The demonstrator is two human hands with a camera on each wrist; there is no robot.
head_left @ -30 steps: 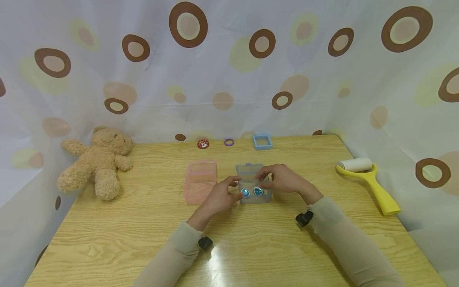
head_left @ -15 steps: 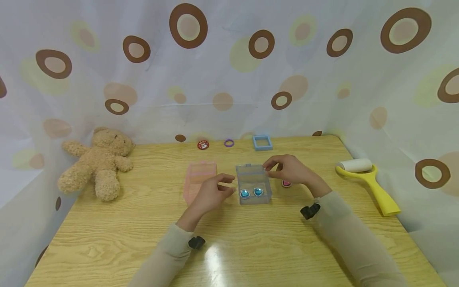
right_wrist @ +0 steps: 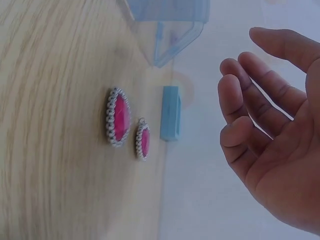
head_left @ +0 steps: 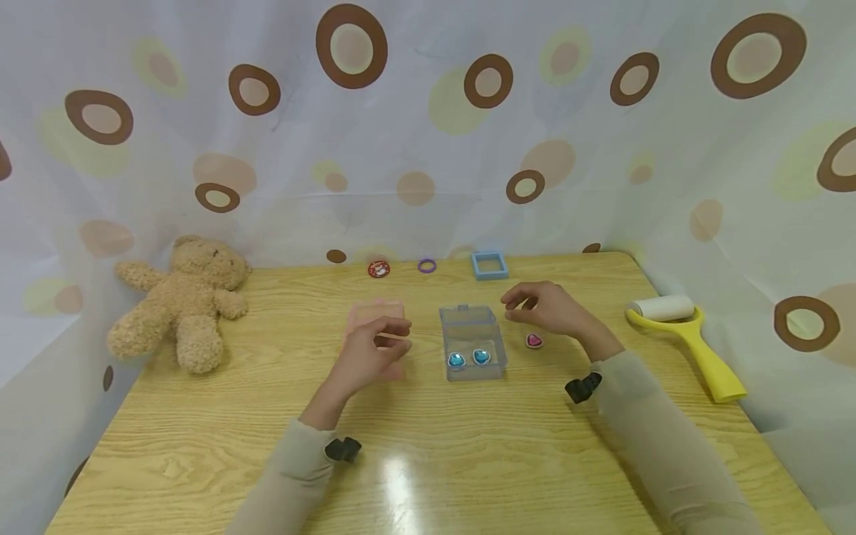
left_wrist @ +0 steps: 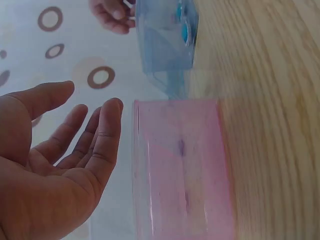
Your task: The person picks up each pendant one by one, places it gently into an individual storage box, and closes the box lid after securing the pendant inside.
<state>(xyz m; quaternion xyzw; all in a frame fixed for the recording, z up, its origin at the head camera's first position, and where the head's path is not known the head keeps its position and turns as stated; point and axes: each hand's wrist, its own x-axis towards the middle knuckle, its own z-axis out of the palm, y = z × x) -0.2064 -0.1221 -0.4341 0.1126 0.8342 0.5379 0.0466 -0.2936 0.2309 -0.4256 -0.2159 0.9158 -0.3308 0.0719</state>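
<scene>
My left hand (head_left: 366, 351) hovers over the pink clear plastic box (left_wrist: 170, 175), fingers loosely bent and holding nothing; it covers part of that box in the head view. To its right stands a bluish clear box (head_left: 476, 374) with its lid raised. Inside lie two blue gem charms, one on the left (head_left: 456, 360) and one on the right (head_left: 481, 357). My right hand (head_left: 545, 306) hangs in the air right of this box, relaxed and holding nothing. Below it, two pink gem charms with silver beaded rims, a nearer one (right_wrist: 119, 117) and a farther one (right_wrist: 143, 141), lie on the table.
Along the back edge sit a red round badge (head_left: 379, 269), a purple ring (head_left: 426, 266) and a light blue square frame (head_left: 490, 275). A teddy bear (head_left: 183, 301) lies at the left. A yellow-handled lint roller (head_left: 709, 357) lies at the right.
My left hand has drawn back leftward from the blue box to over the pink one. My right hand has moved right, out of the blue box, uncovering a pink charm.
</scene>
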